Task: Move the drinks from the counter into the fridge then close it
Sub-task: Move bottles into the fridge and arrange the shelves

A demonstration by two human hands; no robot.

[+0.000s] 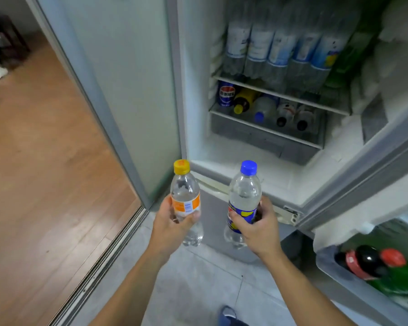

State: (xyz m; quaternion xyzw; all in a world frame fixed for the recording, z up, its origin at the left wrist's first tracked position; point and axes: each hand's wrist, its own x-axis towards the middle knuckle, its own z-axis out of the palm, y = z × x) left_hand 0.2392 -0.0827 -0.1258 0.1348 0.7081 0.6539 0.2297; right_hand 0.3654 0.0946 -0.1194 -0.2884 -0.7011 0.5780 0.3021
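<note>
Two bare forearms reach forward from the bottom edge of the view, each hand wrapped around a drink bottle held upright in front of the open fridge [233, 147]. Its door [375, 175] is swung out to the right, and the door's lower shelf holds a dark bottle with a red label [365, 262] beside a green bottle with a red cap [400, 276].

Inside the fridge, a row of tall clear water bottles [280, 48] stands along the upper shelf, filling it from left edge to right, with a green bottle [349, 50] at the right end. On the shelf below, a blue cola can [226, 94] sits at the left edge, and several bottles lie on their sides with caps toward the front edge: one yellow-capped [242, 102], one blue-capped [262, 111], two dark-capped [292, 115].

A frosted glass sliding panel [127, 78] stands to the left of the fridge, with wooden floor [45, 172] beyond its track and grey tiles underfoot.

The left hand [172, 222] grips the clear bottle with the orange label and yellow cap [186, 198] around its middle. The right hand [257, 227] grips the clear bottle with the blue-and-yellow label and blue cap [244, 198] the same way. Both bottles hang in the air just outside the fridge's bottom front edge, near each other but not touching.
</note>
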